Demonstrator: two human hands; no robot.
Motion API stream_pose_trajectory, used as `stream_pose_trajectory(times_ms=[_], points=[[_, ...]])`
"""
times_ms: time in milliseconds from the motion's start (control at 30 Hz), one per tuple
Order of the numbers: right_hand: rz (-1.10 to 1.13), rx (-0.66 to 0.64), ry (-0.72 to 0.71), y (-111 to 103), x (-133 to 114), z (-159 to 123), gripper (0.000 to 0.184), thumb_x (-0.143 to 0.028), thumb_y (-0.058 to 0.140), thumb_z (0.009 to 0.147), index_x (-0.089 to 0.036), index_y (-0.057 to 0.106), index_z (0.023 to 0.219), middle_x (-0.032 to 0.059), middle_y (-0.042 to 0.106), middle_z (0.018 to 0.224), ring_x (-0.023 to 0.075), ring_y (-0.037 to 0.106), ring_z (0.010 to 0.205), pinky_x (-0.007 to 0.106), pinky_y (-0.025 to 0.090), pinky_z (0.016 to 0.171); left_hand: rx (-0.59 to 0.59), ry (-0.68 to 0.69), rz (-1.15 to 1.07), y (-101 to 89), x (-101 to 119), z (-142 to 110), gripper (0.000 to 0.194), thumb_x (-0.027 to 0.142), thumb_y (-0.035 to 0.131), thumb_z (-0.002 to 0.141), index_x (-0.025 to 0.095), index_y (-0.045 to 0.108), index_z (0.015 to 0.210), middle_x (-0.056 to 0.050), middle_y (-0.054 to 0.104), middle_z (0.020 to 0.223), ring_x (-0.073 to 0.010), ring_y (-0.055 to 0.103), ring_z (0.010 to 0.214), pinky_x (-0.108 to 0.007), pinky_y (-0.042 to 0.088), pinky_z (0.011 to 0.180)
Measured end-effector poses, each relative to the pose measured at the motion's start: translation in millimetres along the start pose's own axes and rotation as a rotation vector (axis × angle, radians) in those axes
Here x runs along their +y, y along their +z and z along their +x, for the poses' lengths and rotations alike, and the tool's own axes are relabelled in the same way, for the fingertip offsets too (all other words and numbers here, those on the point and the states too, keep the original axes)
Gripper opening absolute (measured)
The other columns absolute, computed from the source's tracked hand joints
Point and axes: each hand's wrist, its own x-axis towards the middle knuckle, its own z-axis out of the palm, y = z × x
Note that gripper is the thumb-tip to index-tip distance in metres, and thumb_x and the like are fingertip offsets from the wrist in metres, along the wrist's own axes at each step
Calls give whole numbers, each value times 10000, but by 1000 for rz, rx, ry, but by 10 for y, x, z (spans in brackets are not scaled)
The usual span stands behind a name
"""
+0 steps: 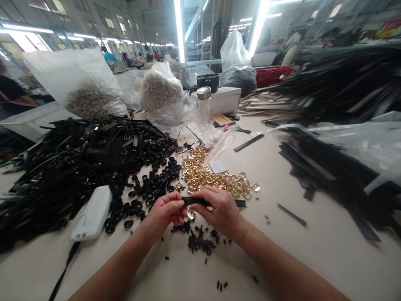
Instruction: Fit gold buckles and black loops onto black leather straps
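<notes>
gold buckles [194,177] and black rings [149,184] crowd the left hand [167,211] and right hand [221,207], both pinched round one black strap [189,201]

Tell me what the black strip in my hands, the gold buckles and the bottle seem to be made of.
The black strip: perhaps leather or imitation leather, from its smooth, dark surface. The gold buckles: likely metal, polished, judging by their bright glints. The bottle: clear glass or plastic, as its body is see-through; its silvery lid looks like metal.
</notes>
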Motion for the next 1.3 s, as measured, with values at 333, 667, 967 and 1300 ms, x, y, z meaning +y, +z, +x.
stream_pose_trajectory(times_ms=[333,667,967,1300], points=[[-34,-8,-20,-28,-1,12,145,-322,637,865,-178,652,872,13,651,754,115,580,624,223,431,580,-38,50,32,0,-29,6,239,356,709,725,150,590,742,-2,641,587,-81,553,454,-166,395,439],[-272,-141,-132,-149,38,12,322,-370,465,981,-184,648,792,3,621,673,114,557,587,237,355,541,67,414,544,-9,-40,-33,143,301,703,787,172,702,849,-16,685,706,-136,616,641,-240,493,629],[-311,34,-226,-96,15,41,201,-273,542,948,-180,621,1109,60,711,1042,185,642,914,357,432,924,117,251,226,21,-36,50,248,367,710,762,168,568,724,24,630,573,-83,541,442,-180,374,427],[-203,54,-164,-91,13,41,226,-361,513,962,-187,657,962,48,679,836,157,604,754,274,451,683,29,99,12,59,-19,24,310,382,774,680,163,559,728,51,564,521,-58,490,398,-156,325,391]])
